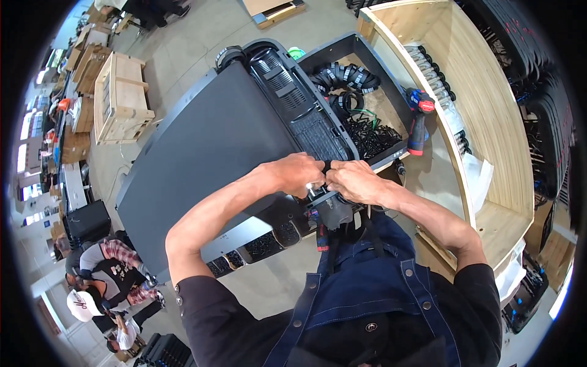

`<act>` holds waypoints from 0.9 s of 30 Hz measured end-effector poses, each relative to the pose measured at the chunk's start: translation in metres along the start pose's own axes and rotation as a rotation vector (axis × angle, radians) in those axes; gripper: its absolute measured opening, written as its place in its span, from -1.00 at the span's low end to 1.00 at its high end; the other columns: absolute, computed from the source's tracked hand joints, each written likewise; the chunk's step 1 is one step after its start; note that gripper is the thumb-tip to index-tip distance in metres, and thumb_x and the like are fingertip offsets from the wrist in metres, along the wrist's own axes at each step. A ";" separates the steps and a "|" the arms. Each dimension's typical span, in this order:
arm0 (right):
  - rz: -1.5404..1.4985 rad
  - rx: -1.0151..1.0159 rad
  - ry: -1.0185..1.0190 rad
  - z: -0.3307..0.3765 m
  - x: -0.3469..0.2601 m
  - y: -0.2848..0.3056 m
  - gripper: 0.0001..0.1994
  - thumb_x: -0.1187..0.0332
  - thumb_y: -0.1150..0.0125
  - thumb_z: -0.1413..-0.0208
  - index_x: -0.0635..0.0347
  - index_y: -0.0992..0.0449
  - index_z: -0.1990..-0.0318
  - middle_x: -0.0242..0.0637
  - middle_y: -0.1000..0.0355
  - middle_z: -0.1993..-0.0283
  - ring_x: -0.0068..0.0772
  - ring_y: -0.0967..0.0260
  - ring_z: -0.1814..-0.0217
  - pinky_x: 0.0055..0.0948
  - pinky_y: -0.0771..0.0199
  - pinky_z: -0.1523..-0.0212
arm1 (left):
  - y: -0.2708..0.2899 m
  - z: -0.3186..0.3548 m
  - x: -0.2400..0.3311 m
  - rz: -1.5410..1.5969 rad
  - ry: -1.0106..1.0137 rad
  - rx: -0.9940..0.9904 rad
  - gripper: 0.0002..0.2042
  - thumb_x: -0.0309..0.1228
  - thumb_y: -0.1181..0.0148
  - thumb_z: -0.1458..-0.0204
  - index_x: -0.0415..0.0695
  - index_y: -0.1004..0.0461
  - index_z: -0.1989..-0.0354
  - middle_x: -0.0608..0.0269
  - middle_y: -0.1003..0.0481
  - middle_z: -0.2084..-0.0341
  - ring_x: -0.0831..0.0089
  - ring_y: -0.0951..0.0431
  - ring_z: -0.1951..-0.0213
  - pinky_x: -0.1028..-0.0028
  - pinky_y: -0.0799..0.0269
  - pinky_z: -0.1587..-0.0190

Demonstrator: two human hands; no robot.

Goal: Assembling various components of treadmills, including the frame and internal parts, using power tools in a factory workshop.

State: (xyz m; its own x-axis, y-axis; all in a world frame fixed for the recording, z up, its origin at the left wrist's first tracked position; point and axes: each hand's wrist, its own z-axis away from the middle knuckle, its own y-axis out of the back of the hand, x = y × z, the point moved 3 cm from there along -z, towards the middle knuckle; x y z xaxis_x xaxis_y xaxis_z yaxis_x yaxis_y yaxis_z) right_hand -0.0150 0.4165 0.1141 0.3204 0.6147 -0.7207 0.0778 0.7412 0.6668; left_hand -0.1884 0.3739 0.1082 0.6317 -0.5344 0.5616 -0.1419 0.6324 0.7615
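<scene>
My left hand (299, 174) and my right hand (354, 181) meet at the near end of a long black moulded plastic housing (306, 122). Both have curled, closed fingers, their tips almost touching around a small dark part; the hands mostly cover it, so its kind is hidden. A short silvery piece shows just below my left fingers. The housing lies along the right side of a large dark flat panel (214, 134), with ribbed vents near its far end. Below my hands, a dark grey rounded piece (335, 212) sits close to my apron.
Right of the housing, a black bin (391, 79) holds coiled black rings and many black screws. A red-and-blue cordless driver (417, 122) rests at its edge. Beyond stands a wooden crate (495, 122) with metal rods. Trays of small parts (263, 248) line the panel's near side. People work at lower left.
</scene>
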 end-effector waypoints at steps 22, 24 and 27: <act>-0.688 0.537 -0.218 0.057 0.024 -0.012 -0.80 0.53 -0.21 -0.15 0.22 -0.59 0.07 -0.20 -0.52 0.16 -0.23 -0.55 0.18 -0.19 -0.57 0.13 | 0.001 0.007 0.001 0.154 0.205 -0.220 -0.87 -0.32 -0.24 0.04 0.15 -0.70 0.36 0.32 -0.66 0.37 0.27 -0.62 0.13 0.24 -0.25 0.01; -0.420 1.102 -0.311 0.090 0.103 -0.004 -0.75 0.51 -0.29 -0.15 0.26 -0.56 0.01 -0.31 -0.49 0.16 -0.50 -0.44 0.13 -0.43 -0.47 0.08 | 0.005 0.007 0.006 0.113 0.261 -0.301 -0.85 -0.20 -0.31 0.00 0.09 -0.67 0.29 0.26 -0.58 0.32 0.22 -0.56 0.07 0.19 -0.22 -0.10; -0.133 1.334 -0.735 0.127 0.209 0.024 -0.54 0.33 -0.45 -0.03 0.29 -0.49 -0.07 -0.23 -0.46 0.11 -0.30 -0.40 0.13 -0.30 -0.47 0.02 | 0.012 -0.009 0.004 0.055 0.231 -0.308 -0.84 -0.20 -0.31 -0.01 0.06 -0.67 0.29 0.25 -0.57 0.30 0.21 -0.53 0.07 0.22 -0.20 -0.07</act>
State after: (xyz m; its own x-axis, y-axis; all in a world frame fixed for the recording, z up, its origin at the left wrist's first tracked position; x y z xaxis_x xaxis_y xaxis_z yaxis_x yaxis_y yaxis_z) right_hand 0.1741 0.5288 0.0037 0.5939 0.0015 -0.8046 0.7803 -0.2447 0.5755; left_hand -0.1808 0.3844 0.1170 0.7895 -0.3773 0.4842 0.0336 0.8141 0.5797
